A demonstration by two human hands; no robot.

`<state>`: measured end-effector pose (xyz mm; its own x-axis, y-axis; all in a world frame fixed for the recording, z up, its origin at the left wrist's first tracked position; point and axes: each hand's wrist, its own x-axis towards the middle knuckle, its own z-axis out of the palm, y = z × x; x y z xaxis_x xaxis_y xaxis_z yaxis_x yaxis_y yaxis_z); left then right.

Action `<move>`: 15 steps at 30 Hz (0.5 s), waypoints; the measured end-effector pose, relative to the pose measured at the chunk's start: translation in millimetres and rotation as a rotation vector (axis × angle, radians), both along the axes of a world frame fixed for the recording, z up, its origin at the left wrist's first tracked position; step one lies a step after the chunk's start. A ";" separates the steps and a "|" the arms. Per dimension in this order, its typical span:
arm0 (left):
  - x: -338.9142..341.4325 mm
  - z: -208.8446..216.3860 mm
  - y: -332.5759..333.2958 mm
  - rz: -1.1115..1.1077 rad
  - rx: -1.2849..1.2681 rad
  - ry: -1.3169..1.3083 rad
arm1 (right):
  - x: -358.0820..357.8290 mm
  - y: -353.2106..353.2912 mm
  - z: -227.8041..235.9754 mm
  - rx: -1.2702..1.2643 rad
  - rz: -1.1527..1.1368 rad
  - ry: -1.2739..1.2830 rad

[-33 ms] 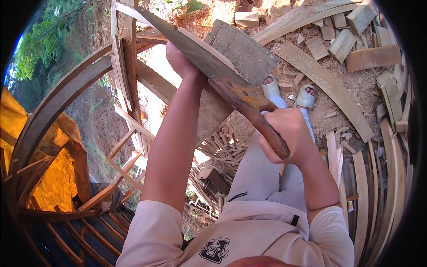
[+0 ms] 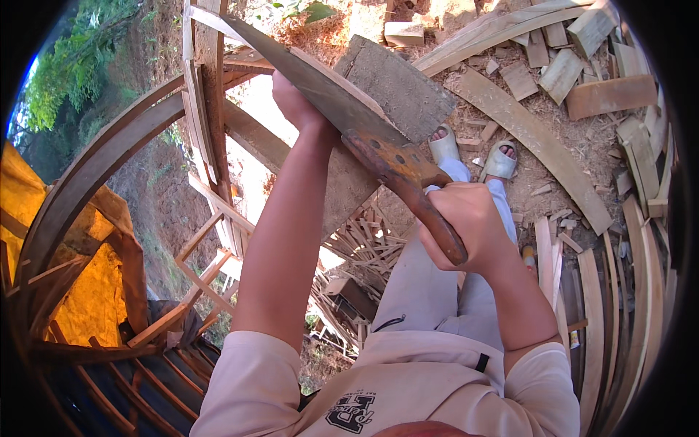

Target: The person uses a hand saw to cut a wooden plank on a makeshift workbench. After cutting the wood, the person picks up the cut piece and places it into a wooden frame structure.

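Observation:
My right hand is closed around the worn wooden handle of a handsaw. Its long grey blade slants up to the left, and rust-brown patches mark the handle end. Under the blade lies a pale wooden strip, with a wide weathered board beside it. My left hand is by the middle of the blade, resting near the wood; the blade hides its fingers, so what it grips does not show.
Curved timber and wood offcuts lie on the sawdust-covered ground to the right. Long planks are stacked at the lower right. A wooden frame rises on the left, near an orange tarp. Thin sticks are piled below the board.
My right hand and the saw handle have shifted slightly up and to the left, along the line of the blade. My left hand stays in nearly the same place.

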<state>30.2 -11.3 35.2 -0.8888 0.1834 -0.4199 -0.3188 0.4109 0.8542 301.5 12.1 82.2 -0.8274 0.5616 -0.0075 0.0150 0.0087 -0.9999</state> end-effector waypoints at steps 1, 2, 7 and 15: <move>-0.5 0.8 -0.2 0.042 0.060 -0.060 | -2.0 -8.9 4.3 0.049 -0.005 -0.020; -4.7 -1.4 -4.0 0.063 0.083 -0.100 | -0.3 -13.4 5.5 0.038 -0.016 -0.024; -23.8 -26.0 -19.4 -0.109 -0.090 0.100 | 20.5 -25.5 4.7 0.030 -0.052 -0.026; -19.8 -30.8 -24.5 -0.306 -0.437 0.427 | 89.4 -45.4 20.8 -0.029 -0.029 -0.050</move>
